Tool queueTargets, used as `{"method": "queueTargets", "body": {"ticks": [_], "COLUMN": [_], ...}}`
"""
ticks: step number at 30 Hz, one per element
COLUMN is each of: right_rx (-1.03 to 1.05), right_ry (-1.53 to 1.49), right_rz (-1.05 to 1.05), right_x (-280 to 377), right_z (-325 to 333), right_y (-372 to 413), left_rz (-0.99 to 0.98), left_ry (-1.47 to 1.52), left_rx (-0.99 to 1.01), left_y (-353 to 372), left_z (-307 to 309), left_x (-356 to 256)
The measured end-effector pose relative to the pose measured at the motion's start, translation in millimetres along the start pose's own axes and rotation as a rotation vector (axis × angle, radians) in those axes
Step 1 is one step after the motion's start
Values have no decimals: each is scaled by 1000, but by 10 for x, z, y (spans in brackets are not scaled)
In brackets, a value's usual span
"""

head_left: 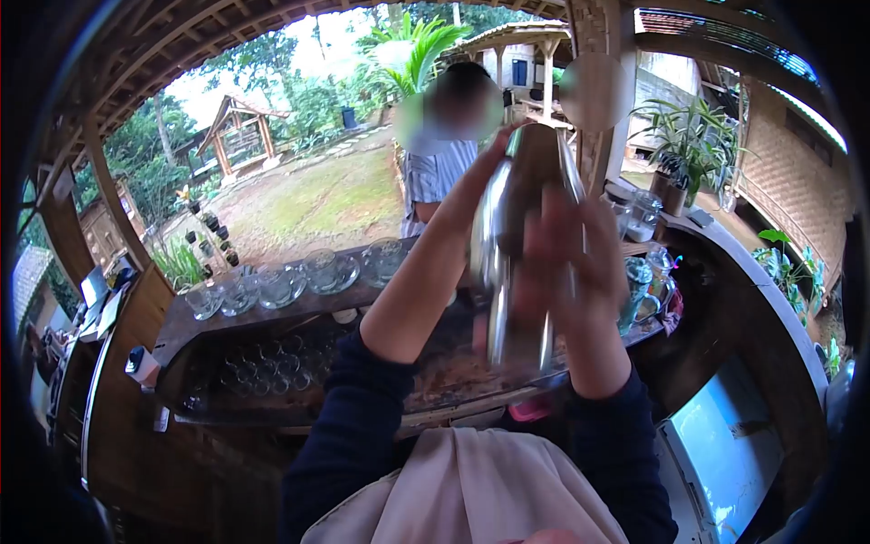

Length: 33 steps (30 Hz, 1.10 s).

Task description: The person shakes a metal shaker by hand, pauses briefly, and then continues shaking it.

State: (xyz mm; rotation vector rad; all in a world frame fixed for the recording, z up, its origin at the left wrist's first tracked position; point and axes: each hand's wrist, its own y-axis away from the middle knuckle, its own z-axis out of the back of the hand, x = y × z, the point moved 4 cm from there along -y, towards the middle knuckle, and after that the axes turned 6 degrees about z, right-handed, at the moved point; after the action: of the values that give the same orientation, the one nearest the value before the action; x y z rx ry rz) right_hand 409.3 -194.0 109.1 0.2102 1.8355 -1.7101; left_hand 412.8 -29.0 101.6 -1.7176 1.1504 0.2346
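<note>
A shiny metal cocktail shaker (pixel 526 190) is raised in front of me, upright with a slight tilt and smeared by motion. My left hand (pixel 497 152) grips it near the top from the left side, most of its fingers hidden behind the metal. Around the lower right side wraps my right hand (pixel 575 272), its fingers blurred. Below and behind the shaker runs the dark wooden counter (pixel 453 367).
Glass cups (pixel 281 286) line the counter's raised ledge, and several glasses (pixel 272 363) stand lower down. Glass mugs (pixel 639 295) and a jar (pixel 642 218) are on the right. Across the counter stands a person (pixel 439 172). A light-blue surface (pixel 725 444) lies lower right.
</note>
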Motion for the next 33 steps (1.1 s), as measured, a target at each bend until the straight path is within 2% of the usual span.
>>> {"method": "queueTargets", "body": {"ticks": [1, 2, 3, 4, 6, 8, 9, 10, 11, 12, 13, 14, 15, 16, 17, 18, 20, 22, 23, 24, 26, 27, 28, 29, 30, 31, 32, 33], "right_rx": [-184, -193, -151, -104, -33, 170, 161, -28, -217, -408, -600, -345, -63, 78, -165, -13, -66, -20, -20, -150, -416, -421, -338, -251, -39, 331, 50, 53], "right_ry": [-168, -229, -319, -411, -353, -228, -262, -337, -406, -465, -514, -710, -613, -728, -712, -760, -826, -767, -785, -804, -813, -826, -923, -1020, -966, -950, -923, -1074], "right_rz": [-16, -317, -513, -711, -389, -42, -39, 61, 154, 239, 321, 216, -12, -128, -162, -545, -699, -418, -420, -219, 178, 172, 141, 105, 126, -260, -138, -539], "right_x": [-269, -420, -457, -479, -190, 303, 411, 550, 683, 796, 871, 754, 622, 376, 348, 279, 321, 617, 815, 1088, 1461, 1455, 1424, 1397, 1304, 1157, 1134, 1134], "right_z": [-267, -481, -575, -675, -587, -338, -395, -410, -427, -442, -449, -577, -776, -1037, -1372, -1663, -1796, -1457, -1380, -1228, -1007, -1009, -1027, -1069, -1325, -1638, -1951, -2279], "right_y": [77, 126, 142, 177, 34, -150, -118, -98, -57, 7, 89, 142, 165, 241, 331, 392, 452, 140, 165, 168, 181, 128, 53, 20, 5, 150, 199, 261], "left_rz": [-24, -50, -27, -17, -23, -80, -162, -275, -417, -481, -493, -498, -261, -24, -75, -336, -292, -295, -20, -41, -364, -415, -490, -343, -195, -196, -210, -339], "left_ry": [-57, -116, 5, 41, -11, -168, -257, -313, -338, -335, -368, -373, -102, 175, 354, -1, 194, 407, 759, 270, -164, -353, -338, -112, 123, 207, 406, 310], "left_rx": [131, 263, -28, -208, -239, -244, -207, -124, 51, 135, 90, 71, -122, -308, -66, -245, -621, -413, -1, -546, -435, -212, -89, -276, -459, -871, -502, -707], "left_y": [-128, -240, -125, 19, 324, 683, 832, 935, 1034, 1109, 1178, 1297, 1417, 1561, 1583, 1653, 1861, 2014, 1995, 2075, 2203, 2269, 2290, 2447, 2625, 2616, 2700, 2822], "left_z": [450, 892, 699, 624, 398, -19, -217, -341, -446, -469, -417, -238, 182, 571, 746, 872, 965, 664, 363, 50, -151, -128, -98, 68, 179, 139, 424, 615], "left_x": [45, 84, 81, 48, -69, -213, -291, -331, -367, -388, -466, -561, -592, -554, -567, -518, -443, -450, -447, -518, -561, -595, -637, -662, -648, -657, -706, -669]}}
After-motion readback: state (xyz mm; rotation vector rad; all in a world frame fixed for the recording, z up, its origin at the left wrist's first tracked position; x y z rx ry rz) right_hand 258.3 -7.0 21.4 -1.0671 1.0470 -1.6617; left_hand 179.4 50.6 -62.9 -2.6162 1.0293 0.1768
